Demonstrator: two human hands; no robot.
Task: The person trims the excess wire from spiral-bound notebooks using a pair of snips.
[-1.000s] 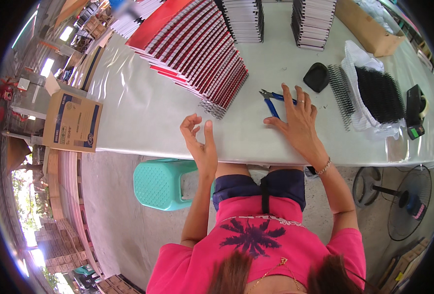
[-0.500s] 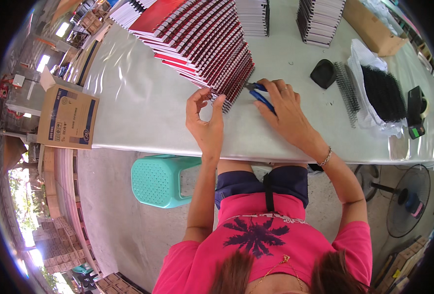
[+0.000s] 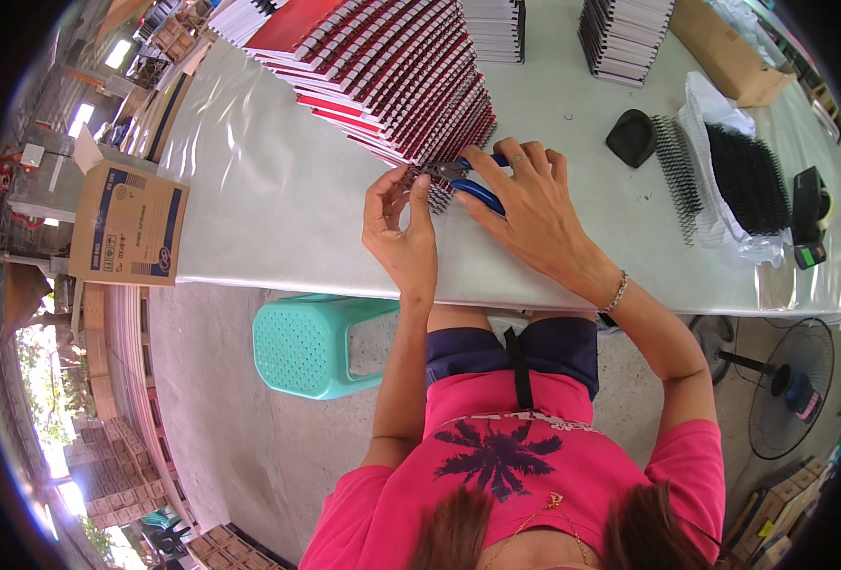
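A tall, leaning stack of spiral-bound notebooks (image 3: 382, 81) with red covers stands in front of me, its coil edges facing right. At the stack's near corner, the thumb and fingers of my left hand (image 3: 403, 233) are pinched on the end of a dark binding coil (image 3: 422, 180). My right hand (image 3: 542, 214) grips a pair of blue-handled cutting pliers (image 3: 478, 197). The pliers' jaws reach the coil just beside my left fingertips; whether they have closed on the wire is too small to tell.
Further stacks of bound books (image 3: 626, 43) stand at the back. On the right lie a black pouch-like object (image 3: 631, 139), loose black coils (image 3: 745, 176) on white wrapping and a tape dispenser (image 3: 809, 218). A green stool (image 3: 306, 347) and a fan (image 3: 789, 385) are below the table edge.
My right hand has moved left with the pliers, bringing their jaws from beside the stack to the coil at my left fingertips. My left hand has barely shifted.
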